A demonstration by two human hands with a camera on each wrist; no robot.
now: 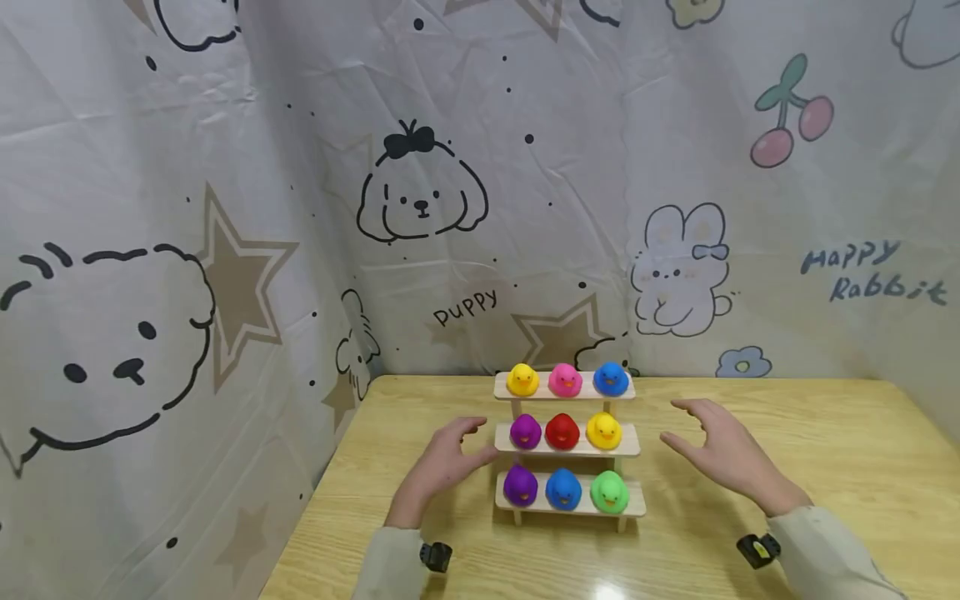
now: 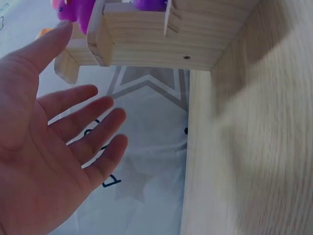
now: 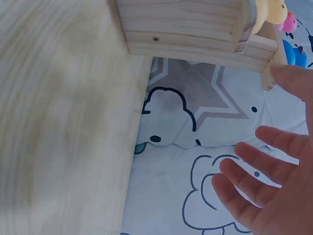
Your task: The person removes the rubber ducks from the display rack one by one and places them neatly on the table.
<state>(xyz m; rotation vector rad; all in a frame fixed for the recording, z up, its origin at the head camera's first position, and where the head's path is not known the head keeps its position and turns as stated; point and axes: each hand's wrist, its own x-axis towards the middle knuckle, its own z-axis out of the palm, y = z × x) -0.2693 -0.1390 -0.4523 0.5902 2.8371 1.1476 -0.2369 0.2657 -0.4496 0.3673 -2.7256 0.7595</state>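
Note:
A small wooden stand with three tiers (image 1: 630, 504) holds rubber ducks on the table. On top are a yellow duck (image 1: 522, 380), a pink duck (image 1: 566, 381) and a blue duck (image 1: 611, 379). The middle tier carries purple, red (image 1: 562, 432) and yellow ducks; the bottom one purple (image 1: 521, 486), blue (image 1: 563, 489) and green ducks (image 1: 609, 492). My left hand (image 1: 447, 458) is just left of the stand, fingers spread and palm empty; whether its thumb touches the stand I cannot tell. To the right, apart from the stand, my right hand (image 1: 723, 446) holds nothing, its fingers extended.
The light wooden table (image 1: 840, 467) stretches out on both sides of the stand. Behind it and along the left hangs a white curtain (image 1: 315, 250) printed with cartoon animals and stars. Each wrist wears a small black camera (image 1: 436, 556).

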